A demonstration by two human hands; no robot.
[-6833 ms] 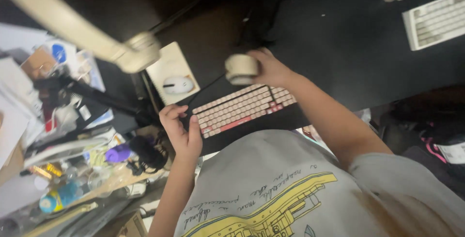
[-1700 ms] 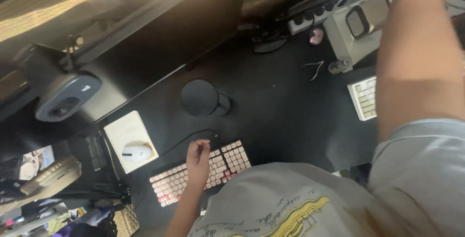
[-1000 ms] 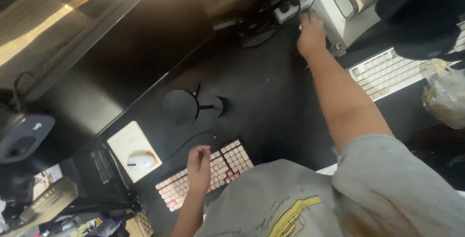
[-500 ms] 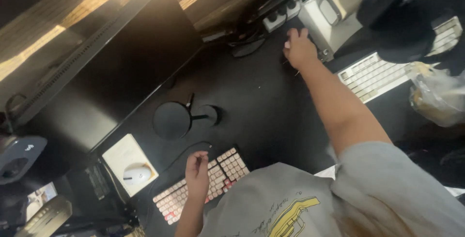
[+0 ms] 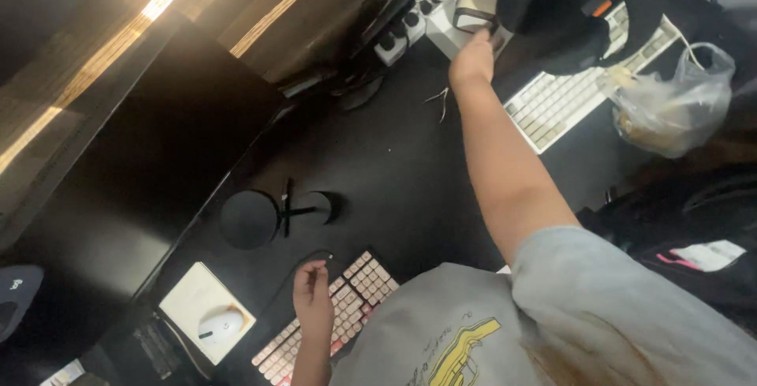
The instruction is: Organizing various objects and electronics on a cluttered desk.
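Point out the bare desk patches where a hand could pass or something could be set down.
Widest bare patch: black desk between the round black stand, the pink keyboard and the right arm. A smaller one lies between stand and mouse pad. Crowded: far right corner, where the right hand reaches among power strip, white keyboard and plastic bag.

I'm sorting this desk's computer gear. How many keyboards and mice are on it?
Keyboards: 2, a pink-and-cream keyboard under the left hand, and a white keyboard near the right hand.
Mice: 1, a white mouse.
Total: 3
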